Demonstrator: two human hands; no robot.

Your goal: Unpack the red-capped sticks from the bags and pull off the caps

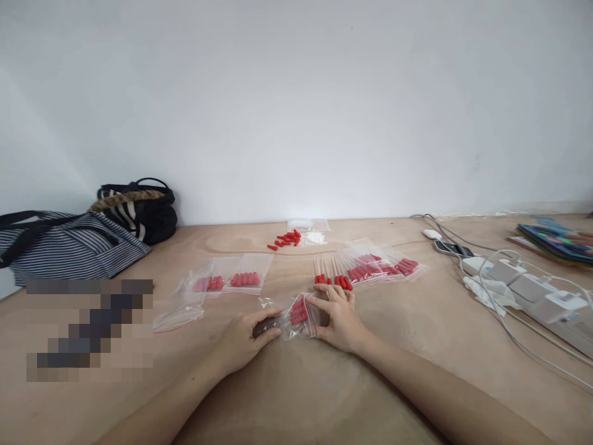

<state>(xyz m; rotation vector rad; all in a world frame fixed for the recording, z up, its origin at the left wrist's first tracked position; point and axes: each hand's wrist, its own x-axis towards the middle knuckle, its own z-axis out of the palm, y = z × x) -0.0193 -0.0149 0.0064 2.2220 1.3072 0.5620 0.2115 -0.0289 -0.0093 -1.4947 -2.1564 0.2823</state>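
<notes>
A small clear zip bag (296,315) with several red caps inside lies on the wooden table (296,395) between my hands. My left hand (248,337) pinches the bag's left edge, fingers closed on it. My right hand (338,315) presses on the bag's right side with fingers spread flat. Just beyond my right hand lies a row of thin sticks with red tips (331,275). Filled bags of red caps (380,266) lie to the right, two more filled bags (231,279) to the left. Loose red caps (287,238) sit farther back.
Empty clear bags (178,312) lie at the left. A striped bag (65,247) and a black bag (139,210) stand against the wall at left. A power strip with chargers and cables (528,290), a phone (451,248) and colourful books (556,241) occupy the right side.
</notes>
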